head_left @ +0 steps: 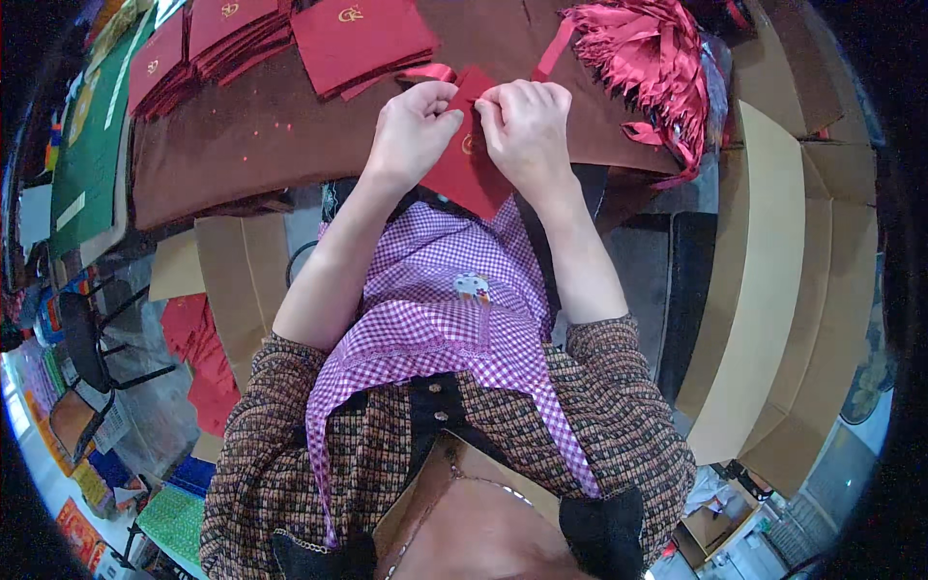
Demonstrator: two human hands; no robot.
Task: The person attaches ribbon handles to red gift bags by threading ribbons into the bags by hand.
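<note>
A flat red piece with a gold emblem [469,186] hangs tilted at the near table edge, one corner pointing down in front of my apron. It looks like a folded pouch or bag; I cannot tell which. My left hand [414,135] pinches at its upper left side, where a shiny red ribbon [426,72] sticks out above the fingers. My right hand [530,128] is closed at its upper right side, and another length of ribbon [554,50] rises beyond the knuckles. The fingertips hide how ribbon and piece meet.
Stacks of similar red pieces [362,41] lie on the brown-covered table [261,150] at far left. A big bunch of red ribbons [648,58] hangs over the table's right side. Open cardboard boxes stand at right [764,290] and left [246,280]. A green board [101,135] is far left.
</note>
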